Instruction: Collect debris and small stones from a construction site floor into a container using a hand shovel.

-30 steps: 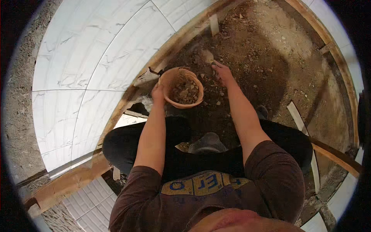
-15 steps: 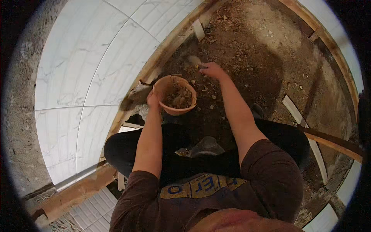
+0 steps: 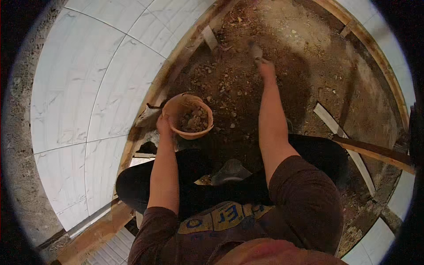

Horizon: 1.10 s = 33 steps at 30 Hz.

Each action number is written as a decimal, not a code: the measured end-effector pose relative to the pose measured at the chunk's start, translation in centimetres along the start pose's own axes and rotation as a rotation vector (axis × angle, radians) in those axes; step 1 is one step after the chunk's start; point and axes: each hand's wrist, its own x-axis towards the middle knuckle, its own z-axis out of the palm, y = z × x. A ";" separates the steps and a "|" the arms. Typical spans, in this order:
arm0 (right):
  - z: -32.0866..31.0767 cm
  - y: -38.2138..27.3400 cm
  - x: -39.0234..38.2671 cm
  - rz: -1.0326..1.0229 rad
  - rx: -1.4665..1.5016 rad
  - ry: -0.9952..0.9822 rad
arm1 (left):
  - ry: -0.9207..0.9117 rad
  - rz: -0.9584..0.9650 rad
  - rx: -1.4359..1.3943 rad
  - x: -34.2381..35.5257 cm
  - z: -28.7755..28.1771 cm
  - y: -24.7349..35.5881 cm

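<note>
My left hand (image 3: 164,125) grips the left rim of an orange-brown bucket (image 3: 176,107), its mouth tilted toward the right. Earth and broken rubble (image 3: 194,120) lie inside it. Farther off and to the right, my right hand (image 3: 266,69) is closed round the handle of a small trowel (image 3: 256,51), which is smeared by motion. The trowel's blade is over the brown dirt floor (image 3: 282,99), pointing away from me. Loose stones and crumbs of rubble (image 3: 223,77) are scattered between the trowel and the bucket.
White marbled tiles (image 3: 88,79) cover the wall on the left, with a wooden beam (image 3: 170,66) along their foot. A pale strip (image 3: 330,118) and a wooden bar (image 3: 375,153) cross at the right. Another curved wooden edge (image 3: 375,48) bounds the dirt at the far right.
My right hand has swung the trowel away from the bucket, farther out and to the right. In the picture the bucket and my left hand sit slightly lower and more to the left.
</note>
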 end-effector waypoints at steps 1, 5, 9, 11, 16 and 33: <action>-2.1 0.4 0.9 -0.034 -0.003 0.111 | -0.040 0.083 0.204 0.0 -0.1 0.6; -6.5 1.7 2.2 0.040 -0.272 0.330 | -0.053 0.058 0.236 0.8 0.6 1.1; -3.1 2.2 -0.8 -0.198 -0.508 0.250 | -0.119 0.067 -0.034 0.7 1.2 1.4; 0.4 2.3 -3.5 -0.277 -0.643 0.199 | -0.115 0.049 -0.102 0.2 1.8 2.2; 5.7 2.6 -8.9 -0.431 -0.835 -0.087 | -0.113 0.078 -0.045 -1.5 3.3 3.9; 4.7 2.9 -5.5 -0.123 -0.525 0.061 | -0.169 0.191 -0.173 2.7 3.2 1.1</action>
